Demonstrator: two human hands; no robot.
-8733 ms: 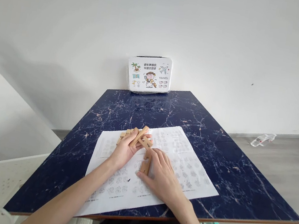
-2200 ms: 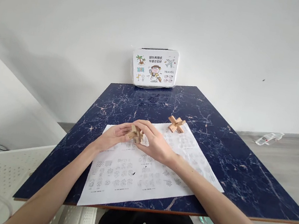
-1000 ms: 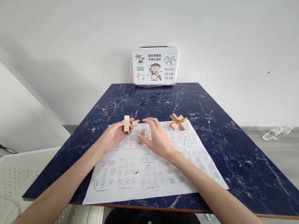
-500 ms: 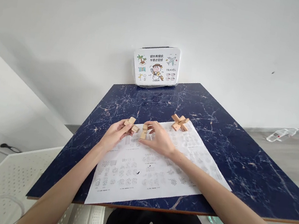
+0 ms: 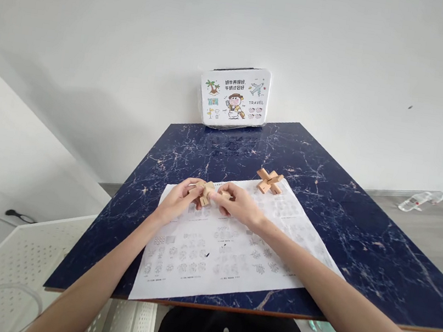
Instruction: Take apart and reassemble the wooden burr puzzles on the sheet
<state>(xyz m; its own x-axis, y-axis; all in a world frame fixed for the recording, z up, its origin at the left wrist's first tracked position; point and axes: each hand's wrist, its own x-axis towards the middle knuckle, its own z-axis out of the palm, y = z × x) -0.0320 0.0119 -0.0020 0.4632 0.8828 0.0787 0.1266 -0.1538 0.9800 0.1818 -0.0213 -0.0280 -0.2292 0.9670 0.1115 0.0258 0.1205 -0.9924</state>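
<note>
My left hand point(image 5: 178, 197) is closed around a cluster of pale notched wooden puzzle pieces point(image 5: 206, 192), held over the upper part of a printed sheet point(image 5: 190, 264). Right beside it, my right hand point(image 5: 240, 205) has its fingers curled around a single wooden puzzle piece point(image 5: 224, 194), mostly covered by them. Its thumb reaches to the cluster and seems to touch it. How the pieces fit together is partly hidden by my fingers. Beyond my right hand, a cross-shaped wooden burr puzzle point(image 5: 269, 181) rests at the sheet's top right corner.
A dark blue marble-patterned table point(image 5: 313, 163) carries the sheet, which shows rows of small diagrams. At its back edge a white cartoon-printed case point(image 5: 235, 99) leans on the wall. A perforated white unit point(image 5: 34, 249) stands at left; a clear bottle point(image 5: 420, 201) lies on the floor at right.
My hands have come closer together. The cluster in my left hand has moved right and turned, and the piece in my right hand has turned and sits deeper among the fingers.
</note>
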